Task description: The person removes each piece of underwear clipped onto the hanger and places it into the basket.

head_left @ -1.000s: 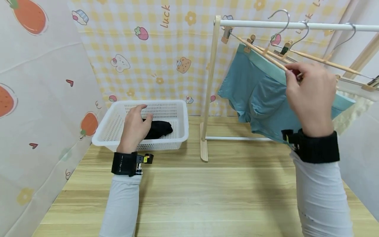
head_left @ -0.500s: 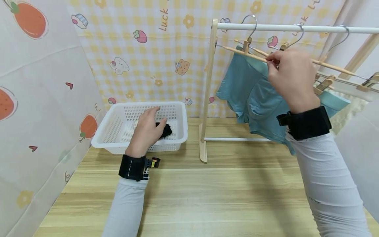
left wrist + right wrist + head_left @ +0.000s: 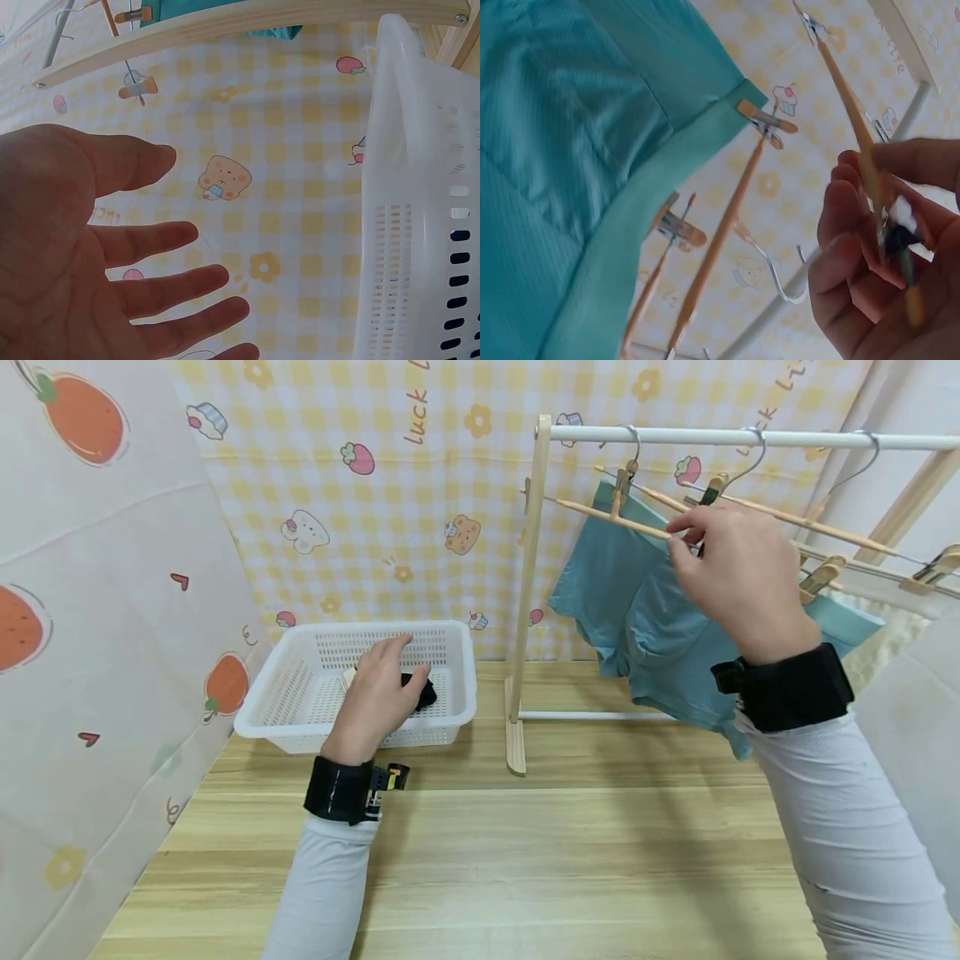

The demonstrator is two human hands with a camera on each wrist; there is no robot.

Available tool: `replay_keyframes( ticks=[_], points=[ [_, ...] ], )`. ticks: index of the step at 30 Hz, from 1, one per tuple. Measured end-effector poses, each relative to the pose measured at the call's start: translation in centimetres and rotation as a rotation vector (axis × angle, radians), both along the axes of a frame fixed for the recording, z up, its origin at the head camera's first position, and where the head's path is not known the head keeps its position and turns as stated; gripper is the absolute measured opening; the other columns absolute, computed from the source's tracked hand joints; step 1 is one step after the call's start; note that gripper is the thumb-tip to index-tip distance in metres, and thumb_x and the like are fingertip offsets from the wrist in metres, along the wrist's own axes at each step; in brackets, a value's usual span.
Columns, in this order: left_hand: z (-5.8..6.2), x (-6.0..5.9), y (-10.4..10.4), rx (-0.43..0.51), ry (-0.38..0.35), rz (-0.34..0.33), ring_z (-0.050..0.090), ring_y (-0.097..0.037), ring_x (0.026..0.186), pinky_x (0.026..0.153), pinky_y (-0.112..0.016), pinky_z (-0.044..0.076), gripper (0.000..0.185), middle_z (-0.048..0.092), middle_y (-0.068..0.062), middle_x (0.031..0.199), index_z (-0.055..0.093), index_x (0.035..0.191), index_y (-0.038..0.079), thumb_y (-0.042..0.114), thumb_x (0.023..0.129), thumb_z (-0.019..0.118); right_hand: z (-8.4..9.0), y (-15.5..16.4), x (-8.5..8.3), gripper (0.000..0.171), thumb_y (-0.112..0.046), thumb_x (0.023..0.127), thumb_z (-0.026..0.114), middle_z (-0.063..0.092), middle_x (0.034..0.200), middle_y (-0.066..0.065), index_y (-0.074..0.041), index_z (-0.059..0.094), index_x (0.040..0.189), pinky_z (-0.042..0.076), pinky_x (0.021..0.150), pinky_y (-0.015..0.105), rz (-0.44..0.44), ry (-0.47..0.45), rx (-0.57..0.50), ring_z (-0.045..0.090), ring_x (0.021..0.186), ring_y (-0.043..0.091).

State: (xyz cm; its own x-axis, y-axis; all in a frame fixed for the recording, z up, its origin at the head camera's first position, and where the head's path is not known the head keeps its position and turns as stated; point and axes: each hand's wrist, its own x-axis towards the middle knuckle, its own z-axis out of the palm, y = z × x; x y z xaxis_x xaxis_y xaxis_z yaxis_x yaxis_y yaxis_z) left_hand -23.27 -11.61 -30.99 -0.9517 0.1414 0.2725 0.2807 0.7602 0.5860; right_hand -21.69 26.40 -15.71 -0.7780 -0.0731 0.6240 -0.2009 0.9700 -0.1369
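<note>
My left hand (image 3: 408, 662) reaches into a white plastic basket (image 3: 262, 706), its fingers straight and spread over a black cloth (image 3: 426, 691) that lies inside. In the left wrist view the left hand (image 3: 172, 247) is open with nothing in it, beside the basket wall (image 3: 420, 187). My right hand (image 3: 678, 537) pinches the wooden bar of a hanger (image 3: 600, 516) whose hook sits on the white rail (image 3: 750, 437). Teal underwear (image 3: 637, 602) hangs clipped to that hanger. In the right wrist view my right hand's fingers (image 3: 855, 225) curl round the bar, with the teal underwear (image 3: 577, 150) beside them.
The rack's wooden post (image 3: 527, 593) stands on the wooden table (image 3: 562, 843) between basket and garment. More clip hangers (image 3: 825, 531) hang further right on the rail. Printed cloth walls (image 3: 112, 610) close in the left and back.
My right hand has carried the hanger with the teal underwear left along the rail. My left hand has moved right and further into the basket, over the black cloth.
</note>
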Motion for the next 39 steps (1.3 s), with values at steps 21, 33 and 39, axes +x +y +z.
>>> replay_keyframes(
  ticks=[21, 33, 39],
  points=[
    [-0.2, 0.0, 0.4, -0.012, 0.004, -0.007, 0.031, -0.046, 0.160, 0.128, -0.063, 0.033, 0.063, 0.039, -0.026, 0.169, 0.040, 0.165, 0.001, 0.032, 0.112, 0.057, 0.8, 9.2, -0.1, 0.048, -0.028, 0.110, 0.054, 0.064, 0.132, 0.040, 0.011, 0.061, 0.137, 0.048, 0.073, 0.067, -0.258, -0.346, 0.008, 0.060, 0.105, 0.060],
    [-0.4, -0.1, 0.5, -0.013, 0.017, -0.007, 0.033, -0.046, 0.159, 0.128, -0.063, 0.033, 0.062, 0.041, -0.026, 0.168, 0.042, 0.163, 0.001, 0.031, 0.112, 0.058, 0.2, 9.2, 0.0, 0.033, -0.019, 0.112, 0.057, 0.072, 0.106, 0.036, 0.007, 0.072, 0.123, 0.034, 0.058, 0.051, -0.321, -0.102, -0.021, 0.056, 0.090, 0.056],
    [-0.4, 0.0, 0.5, -0.013, 0.015, -0.009, 0.034, -0.046, 0.159, 0.127, -0.063, 0.034, 0.062, 0.041, -0.026, 0.168, 0.042, 0.163, 0.001, 0.031, 0.112, 0.057, 0.5, 8.7, 1.8, 0.037, -0.018, 0.114, 0.053, 0.070, 0.117, 0.039, 0.011, 0.070, 0.131, 0.028, 0.065, 0.042, -0.319, 0.020, -0.073, 0.057, 0.097, 0.056]
  ],
)
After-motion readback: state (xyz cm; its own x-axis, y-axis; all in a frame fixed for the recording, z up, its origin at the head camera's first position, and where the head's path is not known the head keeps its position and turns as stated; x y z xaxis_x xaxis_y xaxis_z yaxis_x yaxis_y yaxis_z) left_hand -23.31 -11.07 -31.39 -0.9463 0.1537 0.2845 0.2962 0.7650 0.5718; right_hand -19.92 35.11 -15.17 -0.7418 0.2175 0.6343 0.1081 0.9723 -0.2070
